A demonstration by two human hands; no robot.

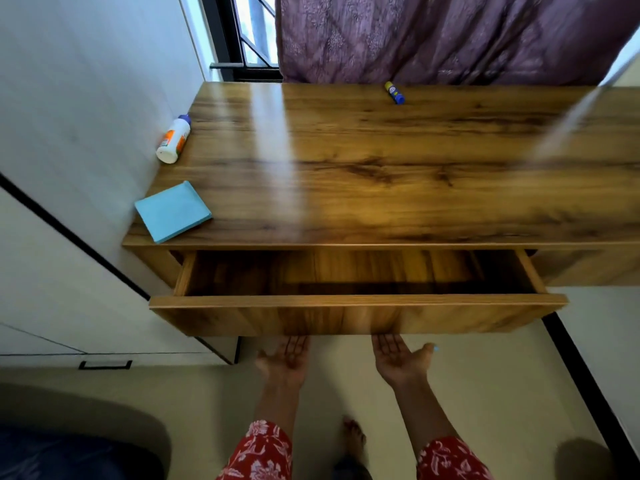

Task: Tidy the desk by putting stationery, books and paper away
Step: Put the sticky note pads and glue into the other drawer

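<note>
- I look down on a wooden desk (398, 174); its tabletop is mostly bare and glossy, with a purple curtain (450, 36) behind the far edge.
- Below the near edge, a wide drawer (356, 315) stands pulled out; the part I can see inside looks empty.
- A blue pad of paper (172, 212) lies at the near left corner of the tabletop.
- My left hand (287, 358) and right hand (398, 358) sit palms up under the drawer front, fingers hidden beneath it, thumbs spread, holding nothing else.
- A white glue bottle (174, 139) lies along the left edge.
- A small glue stick (394, 92) lies at the far edge.
- I judge the drawer-opening step in hand; next calls for reaching to the pad.
</note>
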